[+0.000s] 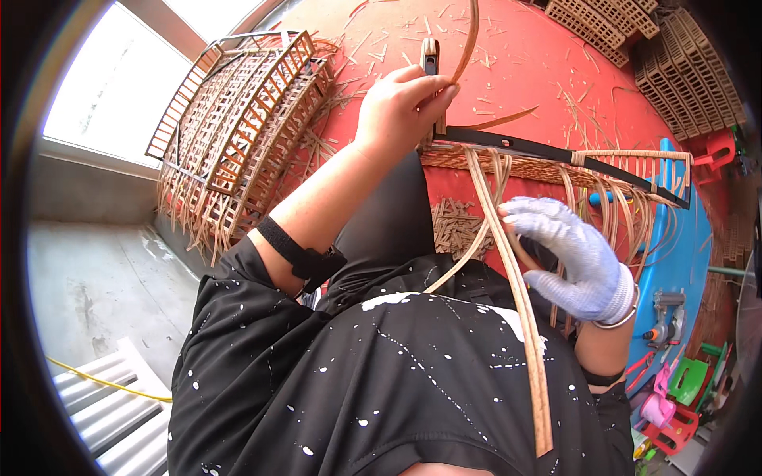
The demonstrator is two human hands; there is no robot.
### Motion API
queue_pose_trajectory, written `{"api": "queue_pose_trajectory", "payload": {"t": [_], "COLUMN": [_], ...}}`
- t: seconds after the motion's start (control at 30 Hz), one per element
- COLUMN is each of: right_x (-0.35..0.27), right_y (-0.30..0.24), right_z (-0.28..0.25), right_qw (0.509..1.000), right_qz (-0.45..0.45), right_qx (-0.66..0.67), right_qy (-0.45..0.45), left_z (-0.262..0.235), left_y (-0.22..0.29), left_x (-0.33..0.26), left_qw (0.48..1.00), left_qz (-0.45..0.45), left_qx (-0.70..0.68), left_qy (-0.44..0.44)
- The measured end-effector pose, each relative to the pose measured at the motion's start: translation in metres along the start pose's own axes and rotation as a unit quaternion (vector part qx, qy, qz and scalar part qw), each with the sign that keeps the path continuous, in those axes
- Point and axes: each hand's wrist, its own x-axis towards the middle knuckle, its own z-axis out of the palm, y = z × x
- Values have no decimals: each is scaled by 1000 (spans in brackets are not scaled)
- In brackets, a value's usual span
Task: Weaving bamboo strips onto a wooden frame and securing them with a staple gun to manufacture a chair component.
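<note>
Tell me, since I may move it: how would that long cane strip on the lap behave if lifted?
The cane strip is thin and flat, so probably light. Other strips curve by the frame, so it likely flexes and droops. Its smooth face may slip.

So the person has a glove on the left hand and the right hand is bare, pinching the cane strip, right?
Not quite. In the head view the glove is on the right hand. The bare one is the left hand, and it is pinching the cane strip.

rattan strip (520, 301): smooth, glossy | glove (575, 258): knit cloth
</note>
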Motion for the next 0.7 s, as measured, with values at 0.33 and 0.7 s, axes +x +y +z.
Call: {"api": "queue_pose_trajectory", "payload": {"t": [0.33, 0.7], "right_x": [54, 70], "right_y": [12, 44], "right_z": [33, 73], "right_qw": [943, 906], "right_qz": [-33, 16], "right_qx": [-293, -397], "right_qy": [157, 145], "left_z": [3, -6], "left_y": [1, 9], "left_x": [0, 1], "left_qw": [998, 995], "left_qz": [-37, -47], "left_qx": [-42, -80], "left_qy": [1, -27]}}
